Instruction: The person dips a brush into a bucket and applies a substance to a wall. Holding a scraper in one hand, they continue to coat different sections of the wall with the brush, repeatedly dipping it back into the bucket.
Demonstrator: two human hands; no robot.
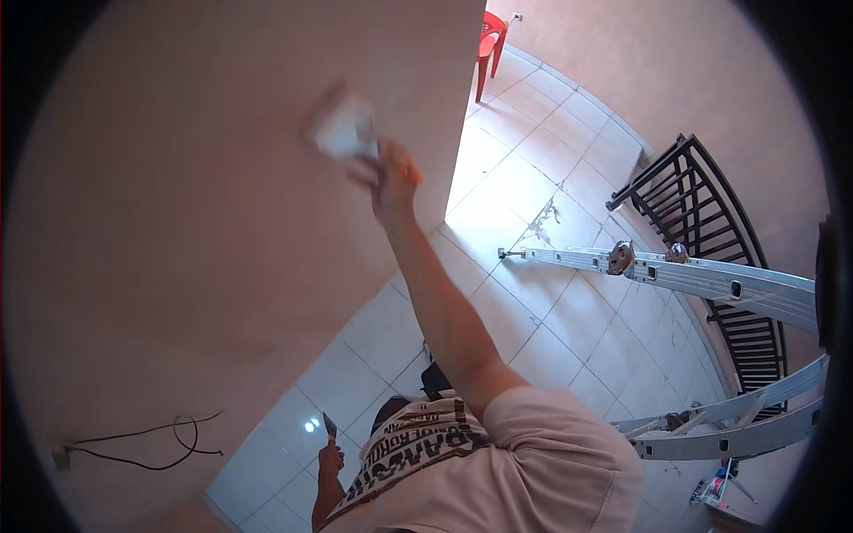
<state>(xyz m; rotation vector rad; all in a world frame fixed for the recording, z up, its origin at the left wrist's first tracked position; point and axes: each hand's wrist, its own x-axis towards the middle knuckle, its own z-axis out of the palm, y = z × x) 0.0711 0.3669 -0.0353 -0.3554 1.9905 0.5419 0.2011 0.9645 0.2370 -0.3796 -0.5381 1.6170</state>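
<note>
Pale pink and flat, one big wall fills the left side. Up high, the right hand grips a wide, flat tool with a whitish blade. It is blurry and close to the wall; I cannot tell if they touch. Down low, the left hand holds a small, dark, flat tool above the white tile floor. On the right is a shiny silver metal ladder.

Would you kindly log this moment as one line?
right hand: holds blurred pale tool near wall | left hand: holds bladed tool | ladder: on tiled floor
</note>
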